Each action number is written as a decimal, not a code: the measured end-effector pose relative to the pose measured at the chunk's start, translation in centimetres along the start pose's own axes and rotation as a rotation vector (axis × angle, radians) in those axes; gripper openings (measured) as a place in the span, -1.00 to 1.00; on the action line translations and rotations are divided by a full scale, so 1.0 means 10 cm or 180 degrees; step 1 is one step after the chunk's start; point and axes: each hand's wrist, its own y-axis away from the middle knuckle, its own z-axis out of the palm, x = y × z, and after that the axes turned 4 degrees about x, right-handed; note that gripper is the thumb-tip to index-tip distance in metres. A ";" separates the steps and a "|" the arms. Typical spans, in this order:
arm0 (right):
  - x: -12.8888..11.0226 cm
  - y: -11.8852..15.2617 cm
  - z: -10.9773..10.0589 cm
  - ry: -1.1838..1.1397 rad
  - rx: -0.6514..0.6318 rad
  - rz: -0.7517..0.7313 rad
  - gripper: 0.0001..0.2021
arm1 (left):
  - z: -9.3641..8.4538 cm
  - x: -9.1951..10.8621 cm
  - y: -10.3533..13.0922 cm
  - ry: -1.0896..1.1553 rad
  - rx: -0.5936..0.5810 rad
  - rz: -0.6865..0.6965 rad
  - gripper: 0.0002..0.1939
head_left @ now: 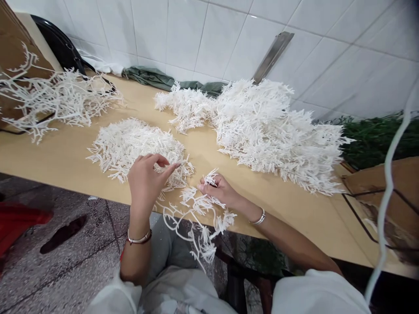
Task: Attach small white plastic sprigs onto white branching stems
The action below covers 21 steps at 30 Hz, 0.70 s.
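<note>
My right hand (222,191) is closed around the top of a white plastic artificial plant branch (204,233), with a feathery tuft poking out above the fingers. The branch's curly stems and leafy tips hang over the table's front edge. My left hand (145,183) hovers at the near side of a heap of small loose white sprigs (131,141). Its thumb and forefinger come together in a pinch; whether a sprig is between them I cannot make out.
Bare white branched stems (68,98) lie at the left. A big mound of white leafy sprays (265,126) fills the right rear. Green foliage (373,135) and a cardboard box (389,196) are far right. A white cable (388,183) hangs there. Green cloth (149,76) lies along the tiled wall.
</note>
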 end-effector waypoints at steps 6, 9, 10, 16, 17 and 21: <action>0.00 0.05 0.02 0.0298 0.0297 -0.0198 -0.49 | 0.04 0.13 0.06 0.2124 0.0337 -0.0357 -0.70; 0.03 0.07 0.03 0.0351 0.0507 -0.0168 -0.49 | 0.00 0.21 0.15 0.3553 -0.0157 -0.0550 -0.65; 0.04 0.07 0.04 0.0374 0.0564 -0.0156 -0.49 | -0.01 0.24 0.18 0.3930 -0.0381 -0.0569 -0.64; 0.02 0.11 0.08 0.0417 0.0604 -0.0070 -0.51 | -0.07 0.41 0.32 0.5384 -0.1263 -0.0909 -0.66; 0.01 0.12 0.09 0.0410 0.0575 -0.0096 -0.51 | -0.06 0.43 0.33 0.5559 -0.1367 -0.1020 -0.68; -0.03 0.14 0.12 0.0322 0.0332 -0.0341 -0.51 | -0.03 0.47 0.37 0.5955 -0.1832 -0.1519 -0.67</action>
